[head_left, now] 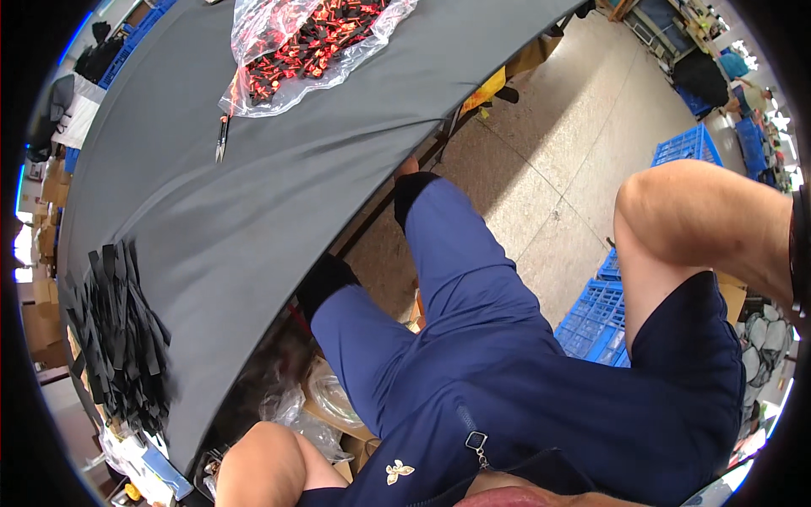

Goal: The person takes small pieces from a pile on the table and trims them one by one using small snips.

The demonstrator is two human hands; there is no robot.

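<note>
Neither of my hands is in the picture. My bent left arm (262,465) shows only around the elbow at the lower edge. Raised and folded, my right arm (710,207) runs out past the right rim, with a dark band near the wrist. On the dark grey table cover (245,194) lies a clear plastic bag (346,72) full of small red-and-black pieces (317,46). A pair of thread snips (221,139) rests beside the bag, apart from both arms. A pile of black strips (122,338) lies at the table's left end.
Blue plastic crates (596,317) stand on the floor to my right, with another blue crate (688,145) farther off. Under the table are clear plastic wrapping (296,414) and a cardboard box (351,431). Cardboard boxes (42,325) are stacked beyond the left side.
</note>
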